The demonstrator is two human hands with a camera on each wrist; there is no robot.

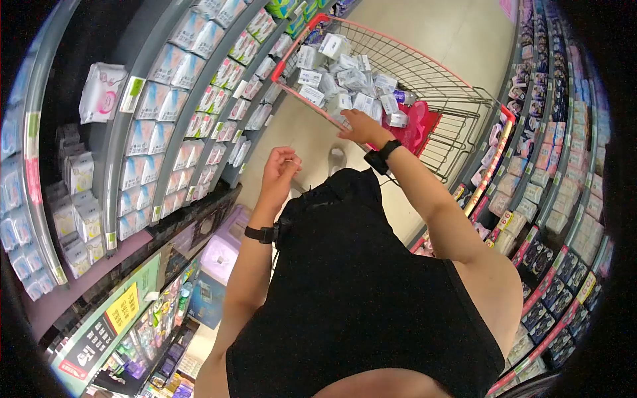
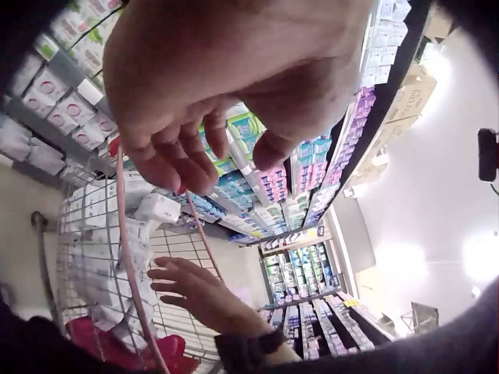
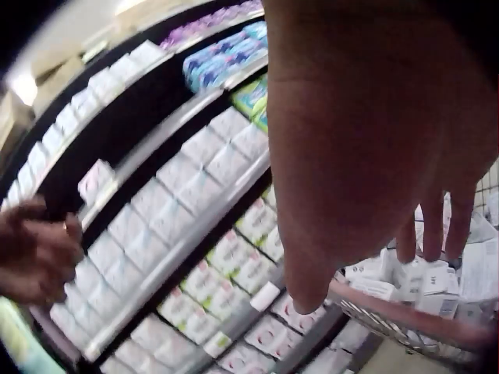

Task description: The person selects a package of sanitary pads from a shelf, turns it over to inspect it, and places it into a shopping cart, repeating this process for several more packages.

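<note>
My right hand (image 1: 366,129) reaches over the near rim of a shopping cart (image 1: 424,56), fingers extended and fingertips close over a heap of small white packs (image 1: 348,76). In the right wrist view the fingers of that hand (image 3: 374,156) point down toward the packs (image 3: 437,284), and nothing shows in their grip. My left hand (image 1: 280,174) hovers in the air between the shelves and the cart, its fingers loosely curled. From the left wrist view, this hand (image 2: 234,86) holds nothing, and the cart lies below it.
Shelves of packs (image 1: 149,136) rise on the left, with one lone white and pink pack (image 1: 103,93) on an upper shelf. A red seat panel (image 1: 418,129) and a purple-labelled item (image 1: 403,97) are in the cart. More stocked shelves (image 1: 557,172) line the right.
</note>
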